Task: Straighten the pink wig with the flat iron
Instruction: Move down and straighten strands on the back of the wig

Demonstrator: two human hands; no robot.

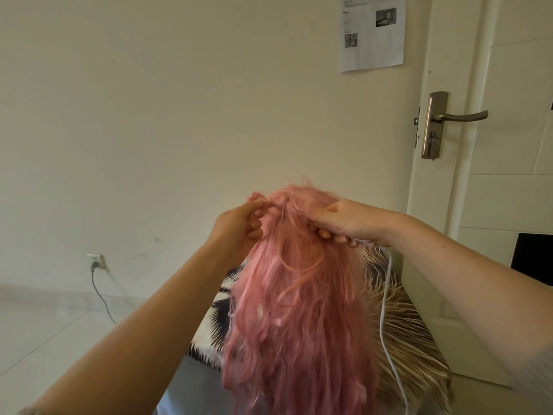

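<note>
While both hands grip the pink wig (294, 295) up top, left hand (236, 229) pinching strands, right hand (344, 220) clutching hair w/ white cord (386, 310) trailing below

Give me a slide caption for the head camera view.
Both hands, left hand and right hand, grip the top of the pink wig.

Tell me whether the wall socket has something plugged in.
Plugged in: a grey plug sits in the wall socket, its cable trailing down toward the floor.

Soft even daylight, mild blur, edges bowed.
</note>
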